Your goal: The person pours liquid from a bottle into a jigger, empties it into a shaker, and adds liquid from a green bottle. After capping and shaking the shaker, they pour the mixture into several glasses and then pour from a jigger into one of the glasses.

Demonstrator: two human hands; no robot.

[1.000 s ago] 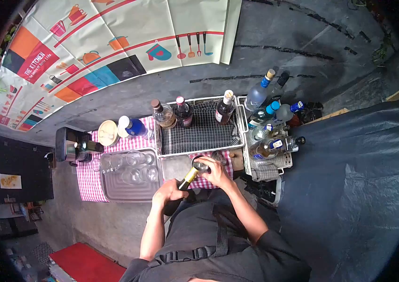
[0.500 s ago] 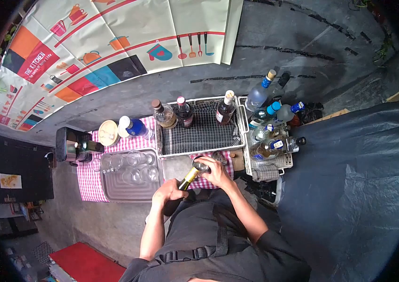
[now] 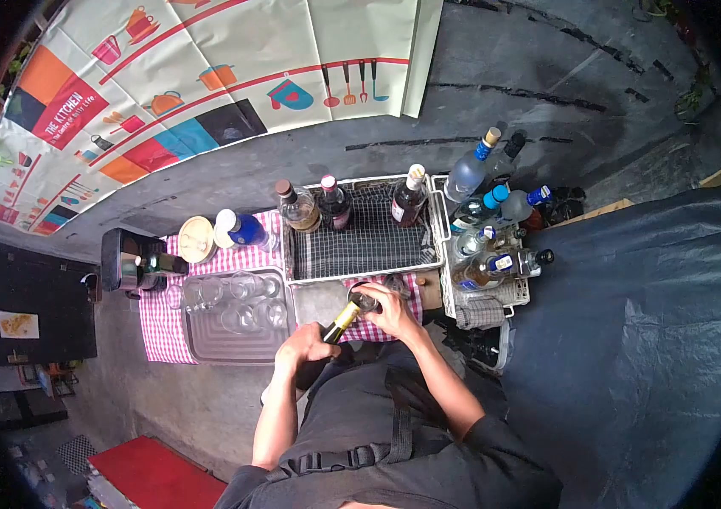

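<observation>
Beneath the grey wall [image 3: 309,153], the checked tabletop [image 3: 157,335] carries one white basket [image 3: 369,274] holding three bottles [image 3: 335,210] and, left of centre, one tray [image 3: 229,348] of glasses [image 3: 243,319], while centrally my left grip [image 3: 305,344] closes round one tilted green bottle [image 3: 342,322] and my right grip [image 3: 391,310] clasps one clear vessel [image 3: 364,299] at its mouth.

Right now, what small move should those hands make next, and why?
Perhaps gently adjust the tilt of the bottle with the left hand, since its yellow neck sits right at the round vessel in the right hand; any flow is too small to see.
</observation>
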